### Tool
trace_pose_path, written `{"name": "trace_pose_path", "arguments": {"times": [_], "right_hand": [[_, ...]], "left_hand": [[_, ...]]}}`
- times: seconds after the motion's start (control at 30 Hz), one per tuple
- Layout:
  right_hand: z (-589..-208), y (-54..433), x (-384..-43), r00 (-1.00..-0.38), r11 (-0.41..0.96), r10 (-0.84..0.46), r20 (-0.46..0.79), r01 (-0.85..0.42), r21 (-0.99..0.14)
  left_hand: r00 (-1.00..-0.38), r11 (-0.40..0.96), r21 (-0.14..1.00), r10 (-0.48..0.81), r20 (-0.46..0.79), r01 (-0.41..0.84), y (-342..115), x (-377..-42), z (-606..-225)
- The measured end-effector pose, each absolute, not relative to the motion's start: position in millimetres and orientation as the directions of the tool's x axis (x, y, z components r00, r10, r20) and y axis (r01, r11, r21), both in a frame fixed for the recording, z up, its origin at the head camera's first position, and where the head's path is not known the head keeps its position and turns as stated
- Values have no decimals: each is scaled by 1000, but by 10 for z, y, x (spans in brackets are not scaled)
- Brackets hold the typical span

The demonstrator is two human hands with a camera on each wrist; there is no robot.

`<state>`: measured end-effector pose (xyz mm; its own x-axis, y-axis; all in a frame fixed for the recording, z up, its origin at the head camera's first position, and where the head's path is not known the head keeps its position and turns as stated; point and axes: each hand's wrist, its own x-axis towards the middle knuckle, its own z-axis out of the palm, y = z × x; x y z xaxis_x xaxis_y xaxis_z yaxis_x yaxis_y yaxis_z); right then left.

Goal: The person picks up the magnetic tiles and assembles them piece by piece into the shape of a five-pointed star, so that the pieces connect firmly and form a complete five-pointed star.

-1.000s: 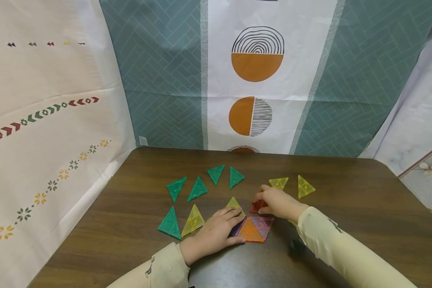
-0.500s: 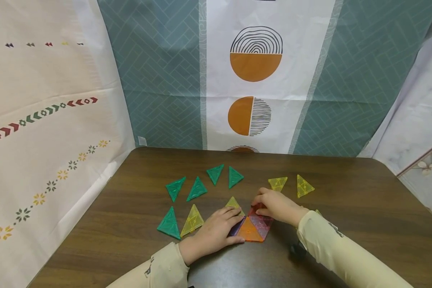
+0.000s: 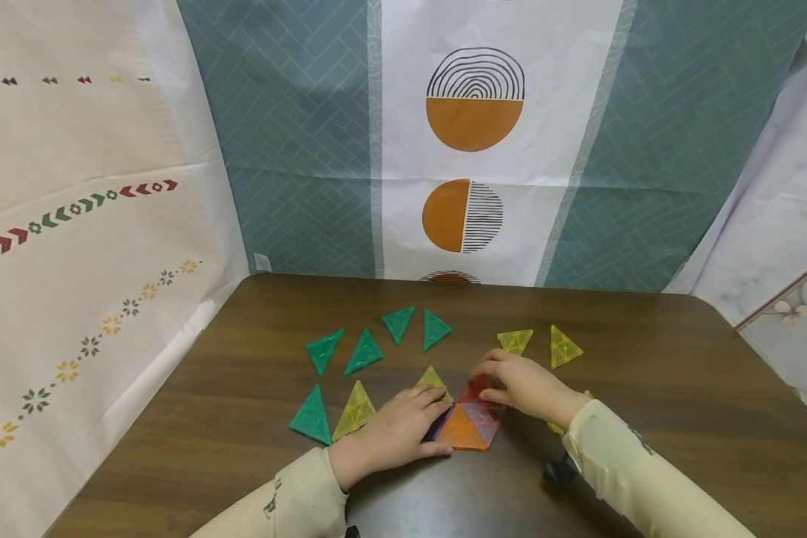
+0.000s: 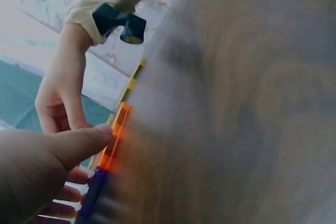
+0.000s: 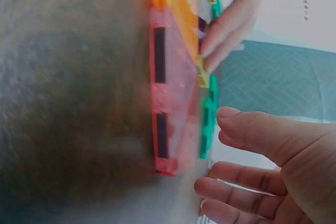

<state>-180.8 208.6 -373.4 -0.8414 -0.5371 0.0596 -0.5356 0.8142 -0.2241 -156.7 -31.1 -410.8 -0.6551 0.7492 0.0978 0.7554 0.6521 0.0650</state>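
A joined group of flat triangular magnetic tiles lies on the table: an orange tile (image 3: 464,431), a purple tile (image 3: 440,423), a pinkish tile (image 3: 489,423) and a red tile (image 3: 472,388) behind. My left hand (image 3: 397,433) rests with extended fingers over the purple tile, its thumb by the orange tile's front edge; its fingertips reach a yellow tile (image 3: 432,376). Over the red tile is my right hand (image 3: 524,382), fingers loosely bent. In the right wrist view a gap shows between that thumb and fingers, with no tile pinched there.
Several green tiles (image 3: 311,417) lie to the left and at the back. Another yellow tile (image 3: 355,411) is beside the left hand. Two more, a yellow tile (image 3: 515,341) and a yellow tile (image 3: 565,348), lie behind the right hand. A patterned cloth (image 3: 296,149) hangs behind the table.
My right hand has brought the red tile toward me against the pinkish tile, and its thumb and fingers now stand apart. The left hand has stayed in place.
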Motion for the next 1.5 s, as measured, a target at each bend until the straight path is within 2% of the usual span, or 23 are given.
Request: {"name": "trace_pose_path", "arguments": {"times": [0.2,0.33,0.63,0.87,1.03,1.23,1.5], "right_hand": [[-3645,2187,-1797,-841,806,-533,93,-538,-245],[-3609,2248,-1799,-845,808,-523,112,-533,-251],[-3519,2416,-1822,-883,834,-458,100,-466,-295],[-3501,2578,-1899,-888,839,-429,166,-459,-292],[-3503,2714,-1954,-913,868,-372,166,-405,-287],[-3531,2875,-2031,-941,893,-303,152,-336,-300],[-3625,3092,-2159,-962,915,-241,128,-269,-300]], "left_hand": [[-617,614,60,780,104,787,-303,-1604,-3961],[-604,595,107,783,149,797,-282,-1684,-3821],[-669,614,270,708,225,741,-99,-1964,-3644],[-700,630,309,667,253,712,151,-2166,-3685],[-705,622,338,658,264,707,324,-2298,-3739],[-728,635,365,642,241,681,514,-2430,-3803],[-772,647,459,617,154,609,777,-2530,-3901]]}}
